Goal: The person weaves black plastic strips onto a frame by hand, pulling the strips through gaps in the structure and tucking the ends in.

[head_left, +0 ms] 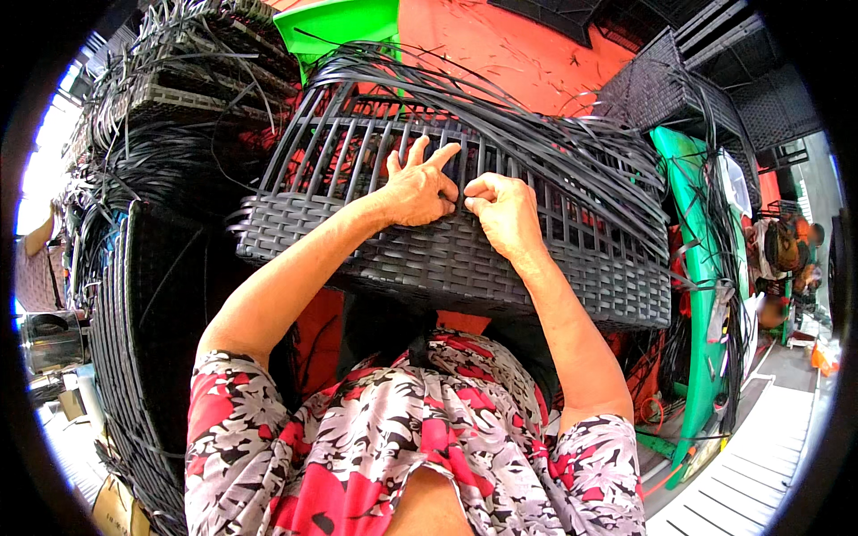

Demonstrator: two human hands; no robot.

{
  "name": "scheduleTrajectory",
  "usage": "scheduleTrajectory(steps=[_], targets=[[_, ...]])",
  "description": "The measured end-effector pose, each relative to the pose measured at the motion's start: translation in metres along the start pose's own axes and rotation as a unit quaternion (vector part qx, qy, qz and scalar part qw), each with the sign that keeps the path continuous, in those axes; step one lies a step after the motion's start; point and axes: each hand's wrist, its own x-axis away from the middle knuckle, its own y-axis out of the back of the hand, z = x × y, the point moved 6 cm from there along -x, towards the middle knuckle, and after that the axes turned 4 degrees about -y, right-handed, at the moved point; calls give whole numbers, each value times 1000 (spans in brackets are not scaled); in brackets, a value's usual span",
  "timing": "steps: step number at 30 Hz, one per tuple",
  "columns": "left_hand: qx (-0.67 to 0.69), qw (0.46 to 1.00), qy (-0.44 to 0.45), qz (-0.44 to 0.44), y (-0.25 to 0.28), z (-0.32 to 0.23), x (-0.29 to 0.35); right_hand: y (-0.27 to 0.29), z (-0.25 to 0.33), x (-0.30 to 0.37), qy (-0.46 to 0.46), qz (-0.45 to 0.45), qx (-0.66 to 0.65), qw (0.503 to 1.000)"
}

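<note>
Across my lap lies a dark grey wicker panel [429, 268], its near part tightly woven and its far part showing bare upright ribs. My left hand [416, 188] rests at the upper edge of the weave, thumb and forefinger pinched together, the other fingers spread over the ribs. Close beside it, my right hand [506, 213] pinches at the same edge. Between the two pinches is a flat black plastic strip, mostly covered by my fingers. A thick bundle of long loose black strips [536, 152] runs over the panel's far side and down to the right.
At the far left, woven pieces [206, 98] are stacked high with trailing strips. A bright green plastic chair [344, 27] stands beyond the panel on the red floor [509, 45]. To the right are a green upright piece [693, 232] and more dark wicker furniture [652, 80].
</note>
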Motion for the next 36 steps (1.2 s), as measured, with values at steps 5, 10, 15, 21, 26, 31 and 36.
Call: scheduleTrajectory(steps=[5,10,15,21,26,31,36], targets=[[94,983,-57,-150,37,12,8,-1,15,0,83,-1,-139,987],[117,964,-129,-201,65,10,32,-19,20,-10,-38,145,-253,956],[-70,990,-23,-124,30,39,50,-32,40,-21,119,122,114,979],[-36,999,28,-9,21,35,35,-47,37,-26,57,187,64,979],[58,992,-7,-110,45,46,35,-35,43,-20,137,100,37,985],[90,975,-84,-187,87,26,55,-53,45,-24,102,137,-178,969],[-45,979,2,-200,55,71,72,-57,61,-26,101,151,-33,983]])
